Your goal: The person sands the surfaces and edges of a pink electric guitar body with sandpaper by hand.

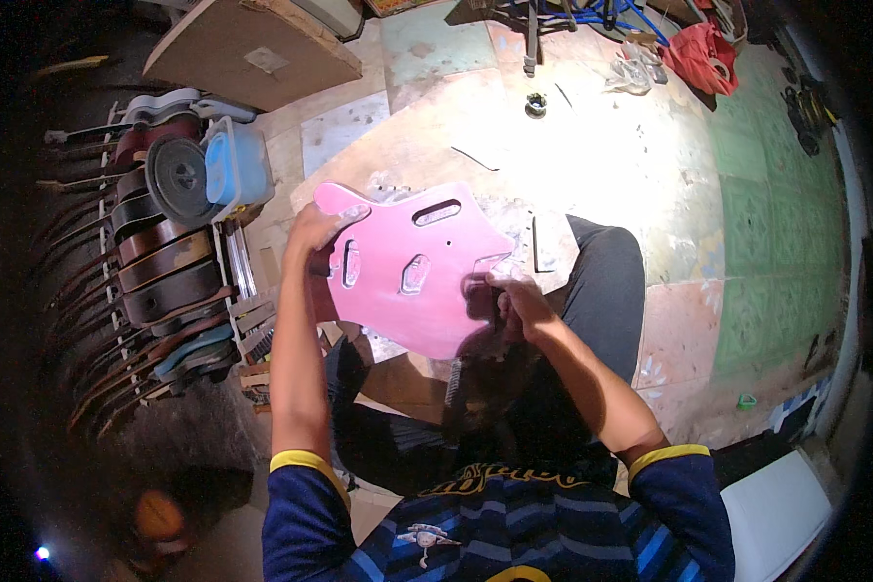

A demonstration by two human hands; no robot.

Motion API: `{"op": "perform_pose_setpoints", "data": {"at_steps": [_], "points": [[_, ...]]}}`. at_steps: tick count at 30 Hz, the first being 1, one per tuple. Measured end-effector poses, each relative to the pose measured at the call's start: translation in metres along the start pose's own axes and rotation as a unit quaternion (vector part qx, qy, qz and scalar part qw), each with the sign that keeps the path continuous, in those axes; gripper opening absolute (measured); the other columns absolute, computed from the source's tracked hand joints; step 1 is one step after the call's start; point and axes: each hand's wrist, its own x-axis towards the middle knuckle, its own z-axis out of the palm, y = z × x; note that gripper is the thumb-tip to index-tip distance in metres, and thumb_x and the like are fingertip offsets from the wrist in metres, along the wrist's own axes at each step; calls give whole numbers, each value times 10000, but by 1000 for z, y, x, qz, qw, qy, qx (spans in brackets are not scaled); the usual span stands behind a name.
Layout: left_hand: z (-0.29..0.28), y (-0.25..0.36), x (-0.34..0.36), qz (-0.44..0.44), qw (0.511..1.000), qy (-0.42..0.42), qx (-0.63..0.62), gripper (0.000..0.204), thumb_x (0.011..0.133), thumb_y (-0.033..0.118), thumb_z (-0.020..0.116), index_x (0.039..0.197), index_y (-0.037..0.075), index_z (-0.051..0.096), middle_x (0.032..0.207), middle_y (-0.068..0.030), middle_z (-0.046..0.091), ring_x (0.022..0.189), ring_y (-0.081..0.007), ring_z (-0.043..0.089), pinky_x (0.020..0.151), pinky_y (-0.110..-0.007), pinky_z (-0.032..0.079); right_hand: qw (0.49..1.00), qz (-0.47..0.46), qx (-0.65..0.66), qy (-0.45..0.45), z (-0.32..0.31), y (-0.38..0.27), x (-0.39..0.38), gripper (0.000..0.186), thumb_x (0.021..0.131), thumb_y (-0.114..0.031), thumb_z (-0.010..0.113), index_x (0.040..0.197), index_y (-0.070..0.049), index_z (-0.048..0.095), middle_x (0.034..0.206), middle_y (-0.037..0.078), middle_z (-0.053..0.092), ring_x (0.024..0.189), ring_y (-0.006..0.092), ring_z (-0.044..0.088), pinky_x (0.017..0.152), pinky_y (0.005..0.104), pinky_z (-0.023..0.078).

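Observation:
A pink electric guitar body (pixel 388 223), with cut-out cavities and whitish dust on it, is tilted above my crossed legs (pixel 606 281). My left hand (pixel 322 233) is closed on its upper left edge, the thumb lying on the pink face and the other fingers hidden beneath. At the opposite edge, my right hand (pixel 522 306) is closed around the rim near a shadowed corner; some of its fingers are out of sight in the dark. Whether it also holds something small there, I cannot tell. A dark-edged flat strip (pixel 553 242) lies by my right knee.
Several guitars (pixel 170 262) stand in a rack along the left, beside a clear plastic bin (pixel 252 160) with blue inside. A cardboard box (pixel 262 53) is at the far left. On the floor are a small round tin (pixel 535 105) and a red bag (pixel 698 60).

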Motion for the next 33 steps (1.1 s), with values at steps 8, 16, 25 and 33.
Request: {"op": "perform_pose_setpoints", "data": {"at_steps": [8, 16, 25, 33], "points": [[-64, 83, -176, 40, 992, 122, 14, 610, 744, 540, 896, 1033, 16, 776, 971, -163, 789, 893, -263, 759, 794, -405, 566, 966, -130, 197, -102, 8, 3, -20, 141, 984, -174, 605, 1118, -129, 605, 929, -26, 646, 771, 75, 662, 632, 252, 573], [-17, 89, -287, 151, 925, 348, -23, 636, 626, 450, 1004, 957, 2, 697, 879, -92, 721, 806, -226, 708, 763, -373, 562, 957, -163, 226, -84, 1, -20, -11, 148, 971, -234, 684, 1056, -147, 598, 854, -23, 615, 631, 128, 578, 536, 262, 476], [8, 99, -316, 168, 926, 326, -86, 658, 656, 422, 987, 1035, -9, 668, 934, -167, 710, 864, -330, 721, 799, -413, 563, 889, -172, 362, -223, -44, -12, -55, 250, 964, -183, 583, 1156, -31, 633, 1032, 127, 695, 908, 276, 690, 790, 397, 610], [15, 95, -321, 222, 920, 301, -115, 678, 689, 336, 980, 1172, -8, 652, 1013, -156, 750, 942, -269, 747, 863, -375, 578, 901, -85, 272, -327, -43, 4, -84, 251, 960, -110, 488, 1173, -61, 610, 1092, 92, 658, 940, 236, 669, 822, 350, 578]]}}
